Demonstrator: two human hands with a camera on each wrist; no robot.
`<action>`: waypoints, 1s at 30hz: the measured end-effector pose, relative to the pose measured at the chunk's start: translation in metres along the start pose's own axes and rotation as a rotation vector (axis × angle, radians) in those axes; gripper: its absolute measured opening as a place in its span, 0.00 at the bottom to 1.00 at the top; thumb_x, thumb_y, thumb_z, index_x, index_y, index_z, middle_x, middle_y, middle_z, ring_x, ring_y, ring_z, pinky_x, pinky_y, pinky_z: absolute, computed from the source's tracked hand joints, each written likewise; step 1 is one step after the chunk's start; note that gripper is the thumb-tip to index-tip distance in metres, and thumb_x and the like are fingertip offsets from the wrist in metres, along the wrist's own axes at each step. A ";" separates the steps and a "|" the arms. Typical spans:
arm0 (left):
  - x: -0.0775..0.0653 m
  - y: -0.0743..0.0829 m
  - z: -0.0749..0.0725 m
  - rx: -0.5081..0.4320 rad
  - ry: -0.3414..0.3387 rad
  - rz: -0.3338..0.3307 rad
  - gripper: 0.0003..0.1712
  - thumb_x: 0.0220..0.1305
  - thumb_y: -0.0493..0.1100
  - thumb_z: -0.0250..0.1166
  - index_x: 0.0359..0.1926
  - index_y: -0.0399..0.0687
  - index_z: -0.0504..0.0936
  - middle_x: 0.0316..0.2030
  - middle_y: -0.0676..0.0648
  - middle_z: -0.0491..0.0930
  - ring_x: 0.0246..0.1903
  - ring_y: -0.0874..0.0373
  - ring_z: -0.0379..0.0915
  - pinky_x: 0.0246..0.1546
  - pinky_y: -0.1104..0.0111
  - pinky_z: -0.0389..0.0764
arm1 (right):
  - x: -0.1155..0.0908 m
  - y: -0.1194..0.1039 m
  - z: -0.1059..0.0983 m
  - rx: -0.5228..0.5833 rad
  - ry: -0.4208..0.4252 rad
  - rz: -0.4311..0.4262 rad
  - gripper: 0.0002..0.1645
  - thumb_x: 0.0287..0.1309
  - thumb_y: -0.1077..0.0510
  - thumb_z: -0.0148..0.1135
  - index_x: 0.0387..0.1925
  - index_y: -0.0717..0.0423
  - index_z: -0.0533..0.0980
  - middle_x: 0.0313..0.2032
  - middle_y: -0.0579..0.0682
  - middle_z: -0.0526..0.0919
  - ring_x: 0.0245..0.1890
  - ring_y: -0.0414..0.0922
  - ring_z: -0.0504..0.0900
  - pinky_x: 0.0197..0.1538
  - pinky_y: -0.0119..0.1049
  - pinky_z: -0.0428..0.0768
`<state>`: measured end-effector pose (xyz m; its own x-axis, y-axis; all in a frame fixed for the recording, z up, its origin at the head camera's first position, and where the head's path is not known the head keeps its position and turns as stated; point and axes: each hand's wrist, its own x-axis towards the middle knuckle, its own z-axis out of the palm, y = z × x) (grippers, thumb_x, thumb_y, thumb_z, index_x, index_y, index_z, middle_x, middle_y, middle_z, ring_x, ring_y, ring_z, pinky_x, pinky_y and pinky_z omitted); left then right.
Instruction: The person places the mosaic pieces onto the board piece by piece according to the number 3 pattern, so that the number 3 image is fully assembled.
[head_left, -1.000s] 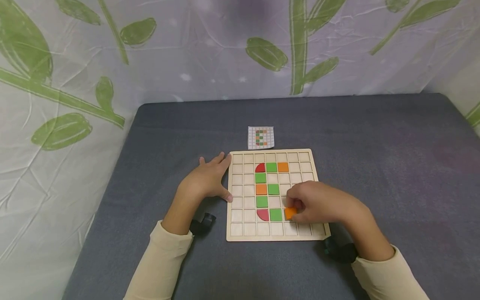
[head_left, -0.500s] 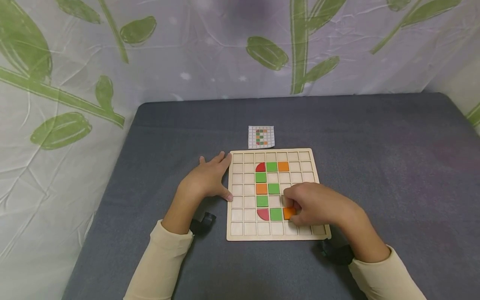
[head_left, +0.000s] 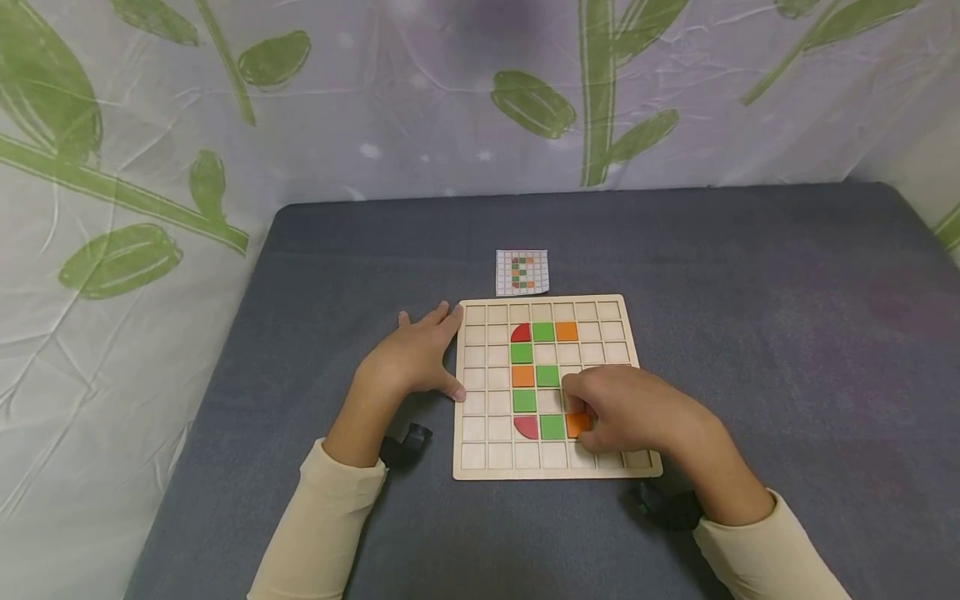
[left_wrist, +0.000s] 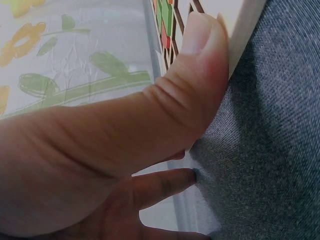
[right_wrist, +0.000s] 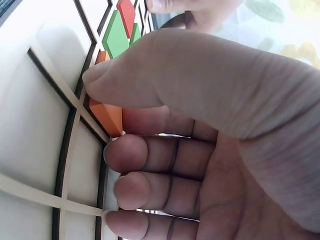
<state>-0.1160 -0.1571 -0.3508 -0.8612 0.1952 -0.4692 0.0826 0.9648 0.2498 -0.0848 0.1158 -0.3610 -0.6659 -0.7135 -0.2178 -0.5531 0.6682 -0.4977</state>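
Note:
A wooden grid board [head_left: 477, 457] lies flat on the table. My left hand [head_left: 408, 357] rests at its left edge with fingers spread and the thumb [left_wrist: 205, 55] on the rim. Over the lower right of the board, my right hand [head_left: 637, 408] pinches an orange square tile [right_wrist: 111, 119] between thumb and index finger. This tile [head_left: 577, 424] sits at the cell right of a green tile [head_left: 552, 427]; its far part is hidden by the thumb in the right wrist view. Other red, green and orange tiles, such as a red quarter-circle [head_left: 521, 333], sit in the cells.
Behind the board is a small pattern card [head_left: 522, 273] printed with a coloured grid. A dark grey cloth [head_left: 787, 333] covers the table. A pale curtain with green leaves [head_left: 532, 104] hangs at the back and left.
My right hand has shifted slightly left with the orange tile, bringing it closer to the green tile and straighter in its cell. My left hand has stayed in place.

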 end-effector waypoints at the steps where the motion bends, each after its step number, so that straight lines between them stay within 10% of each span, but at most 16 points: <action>1: 0.000 0.000 0.000 0.002 0.000 0.001 0.71 0.44 0.53 0.84 0.80 0.46 0.48 0.78 0.39 0.44 0.71 0.22 0.36 0.67 0.37 0.54 | 0.000 0.000 0.000 -0.004 0.003 0.000 0.16 0.39 0.65 0.72 0.24 0.48 0.72 0.21 0.40 0.68 0.23 0.39 0.65 0.27 0.34 0.64; 30: 0.002 0.000 0.001 0.000 -0.010 0.002 0.71 0.44 0.54 0.83 0.80 0.47 0.47 0.78 0.39 0.44 0.72 0.25 0.36 0.69 0.39 0.50 | -0.005 0.002 -0.006 0.103 0.010 0.022 0.16 0.46 0.62 0.76 0.22 0.46 0.74 0.19 0.38 0.71 0.23 0.37 0.68 0.28 0.33 0.68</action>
<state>-0.1175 -0.1564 -0.3525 -0.8558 0.1993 -0.4774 0.0847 0.9643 0.2509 -0.0858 0.1220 -0.3565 -0.6827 -0.6963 -0.2214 -0.4844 0.6582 -0.5763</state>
